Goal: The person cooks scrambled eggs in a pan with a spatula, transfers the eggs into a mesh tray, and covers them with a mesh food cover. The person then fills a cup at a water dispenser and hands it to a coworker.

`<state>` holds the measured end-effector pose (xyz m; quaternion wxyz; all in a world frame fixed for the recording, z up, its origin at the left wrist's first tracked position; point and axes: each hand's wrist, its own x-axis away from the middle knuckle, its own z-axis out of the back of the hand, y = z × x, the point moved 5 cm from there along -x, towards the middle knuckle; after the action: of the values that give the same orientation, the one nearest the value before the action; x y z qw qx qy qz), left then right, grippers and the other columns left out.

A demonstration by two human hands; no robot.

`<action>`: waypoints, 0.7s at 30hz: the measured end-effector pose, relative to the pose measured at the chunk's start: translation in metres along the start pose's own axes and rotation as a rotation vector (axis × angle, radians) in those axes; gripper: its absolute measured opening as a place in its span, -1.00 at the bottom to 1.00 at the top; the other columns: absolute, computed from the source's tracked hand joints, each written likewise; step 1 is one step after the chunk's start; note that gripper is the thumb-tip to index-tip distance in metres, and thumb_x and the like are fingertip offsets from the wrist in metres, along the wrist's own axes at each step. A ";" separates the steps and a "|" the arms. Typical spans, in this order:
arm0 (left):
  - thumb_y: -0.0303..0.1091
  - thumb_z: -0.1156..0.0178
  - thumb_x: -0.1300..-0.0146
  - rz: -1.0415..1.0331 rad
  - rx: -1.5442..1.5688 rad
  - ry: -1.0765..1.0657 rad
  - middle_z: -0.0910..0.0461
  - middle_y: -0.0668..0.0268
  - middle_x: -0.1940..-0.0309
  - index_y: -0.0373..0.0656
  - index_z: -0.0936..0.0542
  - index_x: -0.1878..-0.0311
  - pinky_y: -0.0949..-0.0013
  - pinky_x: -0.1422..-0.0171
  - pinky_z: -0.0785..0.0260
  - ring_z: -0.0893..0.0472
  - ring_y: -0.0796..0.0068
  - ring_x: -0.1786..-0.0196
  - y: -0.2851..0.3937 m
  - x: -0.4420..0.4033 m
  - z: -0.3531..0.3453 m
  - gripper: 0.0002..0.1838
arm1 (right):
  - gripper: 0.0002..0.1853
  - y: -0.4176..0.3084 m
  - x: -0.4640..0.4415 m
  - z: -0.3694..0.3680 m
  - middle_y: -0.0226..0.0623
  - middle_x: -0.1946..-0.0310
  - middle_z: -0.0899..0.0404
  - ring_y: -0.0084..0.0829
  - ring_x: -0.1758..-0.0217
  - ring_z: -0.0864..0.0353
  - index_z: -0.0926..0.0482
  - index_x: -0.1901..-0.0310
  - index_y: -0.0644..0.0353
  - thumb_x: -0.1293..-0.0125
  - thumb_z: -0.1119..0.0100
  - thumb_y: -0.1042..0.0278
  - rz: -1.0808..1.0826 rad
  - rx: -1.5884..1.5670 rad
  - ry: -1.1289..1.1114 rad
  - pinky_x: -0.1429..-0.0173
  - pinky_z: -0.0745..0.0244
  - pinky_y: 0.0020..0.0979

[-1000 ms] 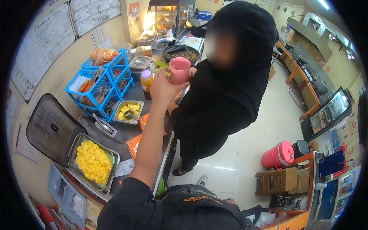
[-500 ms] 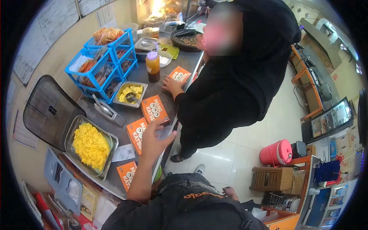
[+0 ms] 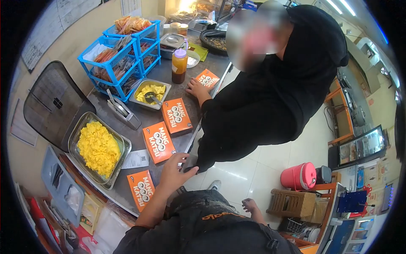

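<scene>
My left hand (image 3: 172, 174) is raised near the counter edge, thumb and fingers apart, with what looks like a piece of clear tape (image 3: 190, 161) between their tips. Beside it lie orange "Mang Katsu" boxes: one near my wrist (image 3: 141, 190), one past my fingertips (image 3: 159, 142) and another farther along (image 3: 176, 115). A printed slip (image 3: 136, 159) lies between two boxes. My right hand (image 3: 250, 205) hangs low by my side, holding nothing, fingers loosely apart. A tape dispenser (image 3: 123, 113) stands behind the boxes.
Scrambled egg fills a glass tray (image 3: 77, 131); a smaller metal pan (image 3: 166, 94) holds egg and a spoon. Blue racks (image 3: 112, 63) and a sauce bottle (image 3: 179, 67) stand behind. A co-worker (image 3: 270, 97) rests a hand on a farther box (image 3: 207, 78). A red cooler (image 3: 298, 175) stands right.
The view has shifted slightly. My left hand has moved down and toward me, away from the middle boxes, uncovering the one it partly hid. The co-worker's hand stays on the far box.
</scene>
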<state>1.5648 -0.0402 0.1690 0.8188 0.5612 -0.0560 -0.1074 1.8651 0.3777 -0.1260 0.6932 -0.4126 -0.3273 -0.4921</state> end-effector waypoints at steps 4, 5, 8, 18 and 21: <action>-0.17 -0.49 0.04 -0.011 -0.013 0.005 -0.56 0.17 0.07 -0.23 -0.54 0.01 0.29 0.08 -0.52 -0.64 0.29 0.07 0.001 -0.005 0.005 -0.45 | -0.70 -0.006 0.002 0.005 -0.30 0.38 -0.65 -0.43 0.47 -0.61 -0.56 0.10 0.14 -0.24 -0.15 0.14 0.013 0.037 0.016 0.44 -0.52 -0.31; -0.14 -0.47 0.03 -0.009 -0.023 0.001 -0.56 0.15 0.07 -0.23 -0.55 0.02 0.30 0.09 -0.52 -0.65 0.27 0.08 0.002 -0.005 0.005 -0.46 | -0.69 -0.006 0.002 0.005 -0.30 0.38 -0.65 -0.43 0.47 -0.61 -0.56 0.10 0.14 -0.23 -0.15 0.13 0.012 0.047 0.016 0.44 -0.52 -0.31; -0.14 -0.47 0.03 -0.041 -0.039 0.035 -0.57 0.15 0.10 -0.23 -0.55 0.03 0.30 0.10 -0.52 -0.65 0.26 0.10 -0.001 -0.004 0.004 -0.47 | -0.66 0.002 -0.004 0.007 -0.30 0.37 -0.65 -0.42 0.45 -0.61 -0.56 0.05 0.15 -0.22 -0.16 0.13 -0.002 0.052 0.005 0.40 -0.53 -0.29; -0.14 -0.46 0.03 -0.045 -0.068 0.010 -0.58 0.13 0.13 -0.24 -0.55 0.03 0.29 0.08 -0.51 -0.65 0.24 0.10 -0.008 -0.004 0.004 -0.46 | -0.65 -0.012 -0.001 0.001 -0.29 0.33 -0.65 -0.41 0.42 -0.61 -0.56 0.02 0.13 -0.26 -0.14 0.12 0.003 0.088 -0.015 0.37 -0.55 -0.26; -0.15 -0.46 0.03 -0.023 -0.071 0.024 -0.58 0.15 0.13 -0.24 -0.55 0.03 0.29 0.07 -0.51 -0.66 0.24 0.11 -0.009 -0.006 0.006 -0.46 | -0.64 -0.025 -0.001 0.001 -0.29 0.33 -0.65 -0.40 0.43 -0.60 -0.55 0.00 0.12 -0.26 -0.15 0.10 0.005 0.084 -0.017 0.36 -0.55 -0.24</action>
<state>1.5562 -0.0474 0.1632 0.8374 0.5337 -0.0359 -0.1122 1.8411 0.3746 -0.1200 0.7085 -0.3880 -0.3524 -0.4725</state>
